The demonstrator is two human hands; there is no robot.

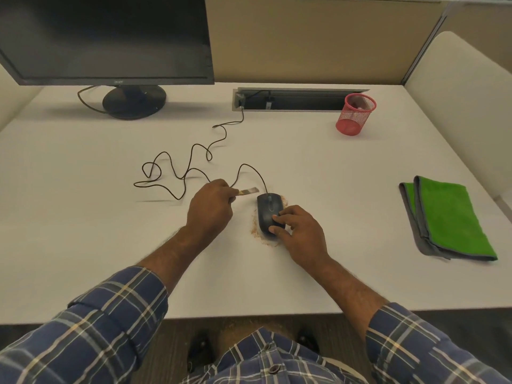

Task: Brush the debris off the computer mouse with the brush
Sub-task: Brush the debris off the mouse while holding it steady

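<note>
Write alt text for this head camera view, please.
A left hand holds a small brush beside a black mouse, steadied by the right hand, with brown debris on the white desk. Behind stand a monitor and red cup; a green cloth lies right.

The brush point(247, 191) handle is buried inside the left hand point(211, 207); its bristles are blurred. The right hand point(300, 231) covers the mouse's point(268, 210) near end. The monitor point(105, 37) is cut off at the top and left edges.
</note>
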